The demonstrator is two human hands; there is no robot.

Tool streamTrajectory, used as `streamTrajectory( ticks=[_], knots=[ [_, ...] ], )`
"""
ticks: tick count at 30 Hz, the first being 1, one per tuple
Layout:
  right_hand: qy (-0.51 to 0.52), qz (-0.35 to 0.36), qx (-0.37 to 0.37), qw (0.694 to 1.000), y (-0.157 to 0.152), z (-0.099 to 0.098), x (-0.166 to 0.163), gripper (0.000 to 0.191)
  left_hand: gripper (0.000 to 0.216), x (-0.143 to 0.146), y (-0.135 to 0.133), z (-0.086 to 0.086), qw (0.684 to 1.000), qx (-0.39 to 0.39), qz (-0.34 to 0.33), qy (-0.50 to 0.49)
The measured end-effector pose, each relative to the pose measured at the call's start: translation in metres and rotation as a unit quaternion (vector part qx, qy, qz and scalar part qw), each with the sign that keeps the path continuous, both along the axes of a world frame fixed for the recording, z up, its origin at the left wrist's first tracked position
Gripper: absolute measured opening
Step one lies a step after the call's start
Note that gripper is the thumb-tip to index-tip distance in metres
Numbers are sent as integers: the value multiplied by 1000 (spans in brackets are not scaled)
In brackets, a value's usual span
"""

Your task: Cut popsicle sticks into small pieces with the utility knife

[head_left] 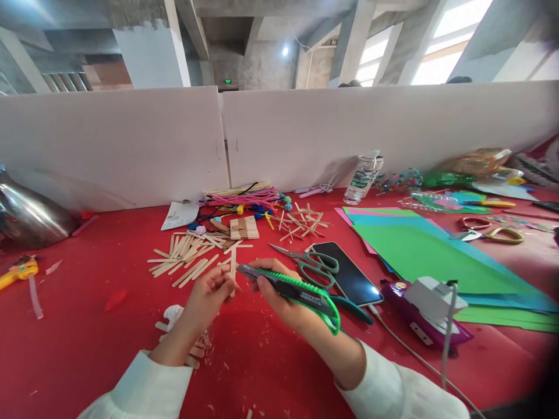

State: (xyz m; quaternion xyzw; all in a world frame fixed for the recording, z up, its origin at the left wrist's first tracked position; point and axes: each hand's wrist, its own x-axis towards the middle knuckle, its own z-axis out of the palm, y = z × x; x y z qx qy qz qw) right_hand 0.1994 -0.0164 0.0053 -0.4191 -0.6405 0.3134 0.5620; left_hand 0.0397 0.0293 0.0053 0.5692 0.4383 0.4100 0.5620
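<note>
Head view: wooden stick (233, 263) in the left hand (213, 294), green cutter (301, 290) in the right hand (288, 312)

Nearest are two white sleeves (148, 383) over a red table (109, 343). Several short stick pieces (197, 351) and a crumpled white scrap (173, 314) lie beside and partly behind the left forearm. The left hand pinches the wooden stick between thumb and fingers, the stick standing roughly upright above the tabletop, in front of the body. The right hand is closed around the green cutter, whose front end points at the stick from just beside it; whether they touch, I cannot tell.

Right of the hands, a purple power strip (419, 327) carries a white charger (430, 298). A phone (347, 270) lies face up, with green-handled scissors (314, 266) partly over its edge. Farther off, loose sticks (186, 251) spread beyond the left hand, near a small wooden stack (244, 227). Sheets of coloured paper (419, 250) overlap on the right.

Behind these come pink pipe cleaners (244, 199), a metal kettle (35, 212) at far left and a clear bottle (362, 180). A white partition (117, 145) stands along the back, with concrete columns and bright windows (454, 43) beyond.
</note>
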Motion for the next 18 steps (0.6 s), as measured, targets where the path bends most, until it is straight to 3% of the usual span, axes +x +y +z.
streamTrajectory(
  ticks=[15, 18],
  knots=[
    [-1, 3, -28, 1000, -1, -3, -4, 19, 31, -3, -6, -3, 999, 41, -21, 21],
    [100, 13, -48, 994, 1, -3, -10, 16, 31, -2, -9, -3, 998, 60, -17, 26]
  ],
)
